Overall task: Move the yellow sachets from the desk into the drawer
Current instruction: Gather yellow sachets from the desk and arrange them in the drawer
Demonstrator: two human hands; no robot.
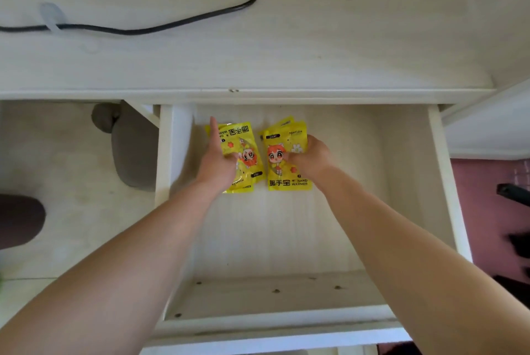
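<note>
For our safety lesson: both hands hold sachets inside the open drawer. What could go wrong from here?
1. The left hand and right hand are deep in the drawer; pushing it shut early could trap fingers.
2. The stacked sachets may slide apart when released.

yellow sachets [288,142] printed with an orange-haired cartoon figure and black lettering, inside the white drawer [286,240]; black cable [172,24] beyond the drawer.

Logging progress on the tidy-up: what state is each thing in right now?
White wooden drawer: pulled open.
Left stack of yellow sachets: inside drawer, under left hand.
Right stack of yellow sachets: inside drawer, gripped by right hand.
Left hand: index finger straight, grip unclear.
Black cable: lying on white desk.
</note>
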